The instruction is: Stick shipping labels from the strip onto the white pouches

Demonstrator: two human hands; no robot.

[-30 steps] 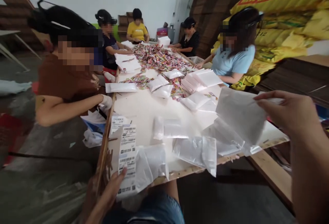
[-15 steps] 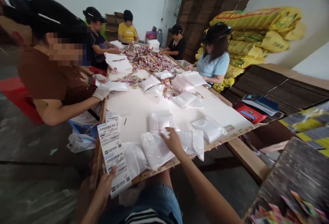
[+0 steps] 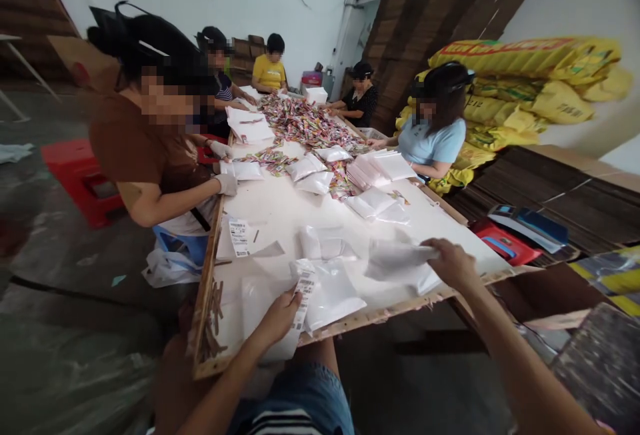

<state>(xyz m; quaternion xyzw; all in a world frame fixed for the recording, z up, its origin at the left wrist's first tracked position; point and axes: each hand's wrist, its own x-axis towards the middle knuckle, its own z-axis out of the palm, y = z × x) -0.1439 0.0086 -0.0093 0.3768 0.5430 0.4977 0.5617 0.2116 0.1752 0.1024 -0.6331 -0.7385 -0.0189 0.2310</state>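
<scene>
My left hand point(image 3: 280, 315) is closed on a strip of printed labels point(image 3: 305, 288), its thumb on top, over the table's front edge. Under and beside the strip lies a filled white plastic pouch point(image 3: 333, 295). Out to the right, my right hand point(image 3: 453, 262) pinches the edge of another white pouch point(image 3: 395, 258), which is blurred and partly above the table. Behind them rests one more filled pouch point(image 3: 325, 243). A second label piece point(image 3: 239, 236) lies flat on the left part of the table.
The wooden-edged table point(image 3: 280, 215) holds a heap of colourful small packets point(image 3: 310, 118) and a stack of white bags point(image 3: 383, 167). A co-worker's gloved hand point(image 3: 229, 184) is at the left edge. Several other people sit around. A red case point(image 3: 500, 240) lies on the right.
My left hand has moved up and right with the label strip. My right hand has gone from the front pouches to the right and now grips a pouch's edge. The view has shifted.
</scene>
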